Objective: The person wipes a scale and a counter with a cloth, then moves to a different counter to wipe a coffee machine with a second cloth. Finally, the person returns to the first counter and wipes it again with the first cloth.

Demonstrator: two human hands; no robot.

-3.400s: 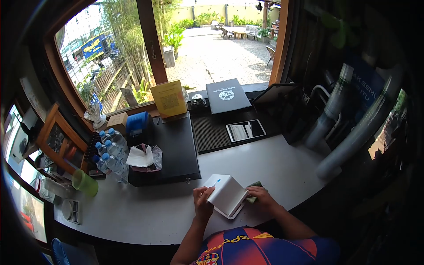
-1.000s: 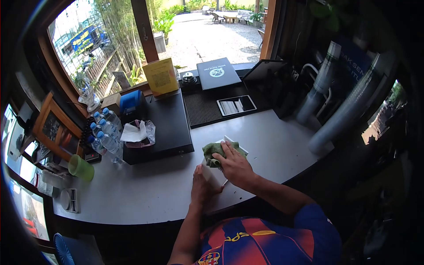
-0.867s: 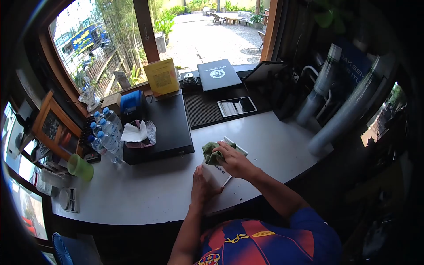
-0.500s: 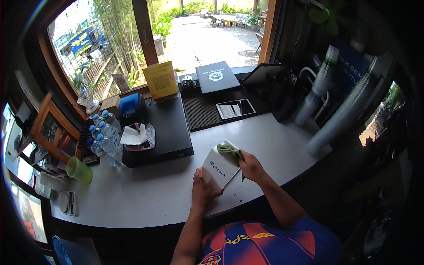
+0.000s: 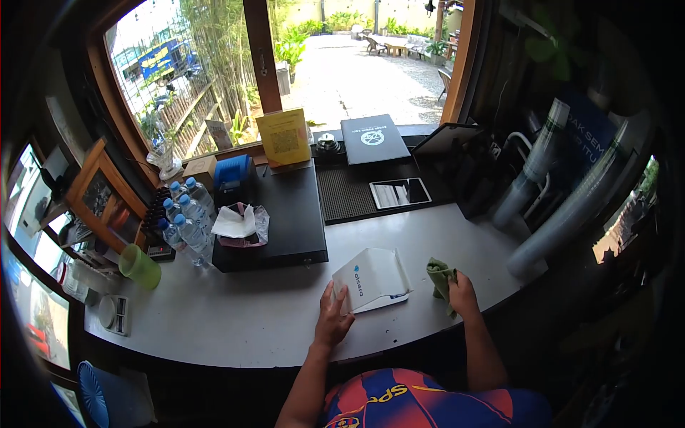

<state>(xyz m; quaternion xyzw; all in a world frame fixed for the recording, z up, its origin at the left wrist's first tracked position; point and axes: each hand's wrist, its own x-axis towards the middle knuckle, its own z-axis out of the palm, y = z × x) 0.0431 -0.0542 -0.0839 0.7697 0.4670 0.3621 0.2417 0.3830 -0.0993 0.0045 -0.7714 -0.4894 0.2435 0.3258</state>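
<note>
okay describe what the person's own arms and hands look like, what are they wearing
Both arms are bare from the hands up past the elbows: no gloves, watch or rings can be made out on the left hand or the right hand. The person wears a short-sleeved sports shirt with dark blue and red stripes and yellow lettering across the chest. A small crest shows low on the shirt.

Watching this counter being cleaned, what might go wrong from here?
The white stand is steadied only by the left hand at one corner, so it may slide or tip if pushed. It also sits toward the counter front edge, so a hard shove might send it off. The green cloth in the right hand dangles loosely and might slip.
</note>
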